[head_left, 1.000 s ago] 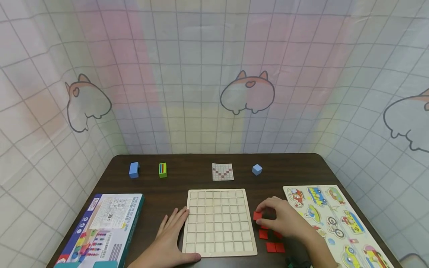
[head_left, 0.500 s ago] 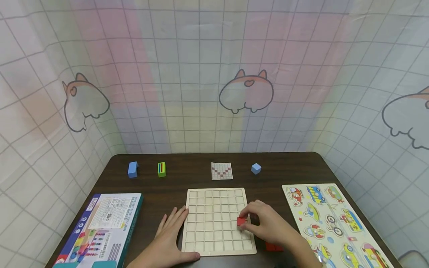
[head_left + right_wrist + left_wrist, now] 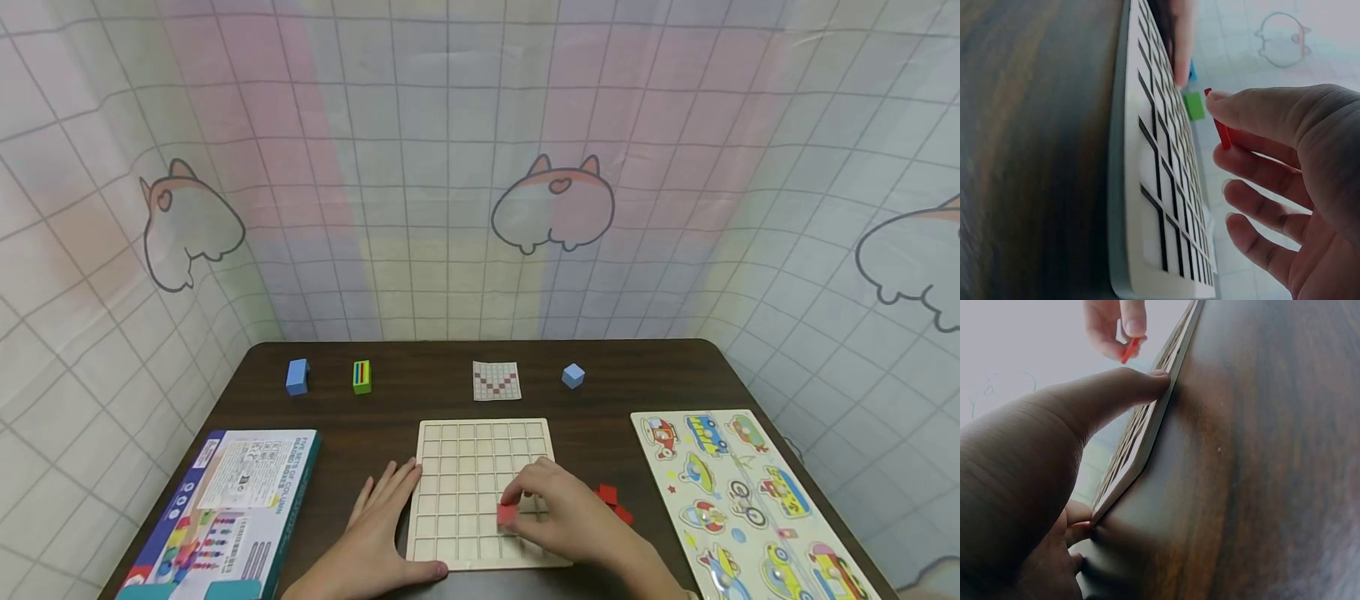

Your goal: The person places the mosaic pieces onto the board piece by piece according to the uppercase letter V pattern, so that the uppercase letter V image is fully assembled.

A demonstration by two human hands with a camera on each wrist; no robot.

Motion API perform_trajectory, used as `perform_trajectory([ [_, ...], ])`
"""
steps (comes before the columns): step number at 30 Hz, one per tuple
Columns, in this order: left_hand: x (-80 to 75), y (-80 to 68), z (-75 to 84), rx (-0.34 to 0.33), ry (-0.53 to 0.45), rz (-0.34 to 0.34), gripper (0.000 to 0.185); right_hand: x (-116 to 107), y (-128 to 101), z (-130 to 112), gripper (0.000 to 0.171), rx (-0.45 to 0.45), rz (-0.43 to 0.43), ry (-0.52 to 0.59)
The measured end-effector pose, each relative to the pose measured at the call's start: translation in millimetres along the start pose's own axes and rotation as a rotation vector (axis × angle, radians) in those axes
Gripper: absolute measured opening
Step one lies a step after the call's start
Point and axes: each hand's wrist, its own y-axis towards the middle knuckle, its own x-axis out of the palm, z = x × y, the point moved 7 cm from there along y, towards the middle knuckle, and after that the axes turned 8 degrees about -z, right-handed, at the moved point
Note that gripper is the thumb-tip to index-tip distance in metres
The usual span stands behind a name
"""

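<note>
A pale wooden grid board (image 3: 452, 500) lies in the middle of the table, its square cells bare where they show. Above its lower right part, my right hand (image 3: 566, 517) pinches a red square tile (image 3: 507, 515) between thumb and fingers. In the right wrist view the tile (image 3: 1221, 128) is seen edge-on, apart from the board's surface. My left hand (image 3: 378, 529) rests along the board's left edge with spread fingers, the thumb at its near left corner. More red tiles (image 3: 607, 495) lie right of the board, partly hidden by my right hand.
A boxed toy (image 3: 247, 508) lies at left, a picture puzzle board (image 3: 738, 492) at right. Along the back stand a blue block (image 3: 297, 377), a green block with coloured stripes (image 3: 362, 377), a small card with a red-square pattern (image 3: 497, 381) and a blue cube (image 3: 573, 376).
My right hand has picked up a red tile from the pile on the right and carried it left over the board. My left hand stays at the board's edge.
</note>
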Motion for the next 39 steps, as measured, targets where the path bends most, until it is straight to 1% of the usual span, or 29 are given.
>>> perform_trajectory([
  [6, -0.3, -1.0, 1.5, 0.014, 0.014, 0.005, 0.144, 10, 2, -7, 0.021, -0.017, -0.013, -0.043],
  [10, -0.4, -1.2, 1.4, 0.017, 0.009, 0.008, 0.144, 16, 4, -11, 0.021, -0.047, -0.02, -0.083],
  [13, 0.4, -1.4, 1.2, 0.019, 0.012, 0.009, 0.144, 21, 5, -12, 0.021, -0.048, -0.033, -0.098],
  [21, 3.2, -2.0, 0.0, 0.014, 0.008, 0.004, 0.144, 30, 7, -6, 0.02, 0.006, -0.051, -0.113],
  [29, 2.4, -4.5, 1.2, 0.02, -0.006, -0.008, 0.144, 36, 11, -8, 0.018, 0.038, -0.045, -0.094],
  [35, -0.5, -3.9, 3.4, 0.015, 0.018, 0.005, 0.143, 35, 18, -4, 0.017, 0.087, -0.04, -0.08],
  [39, -1.0, -2.2, 3.1, 0.013, 0.031, 0.014, 0.144, 32, 20, -4, 0.016, 0.089, -0.029, -0.061],
])
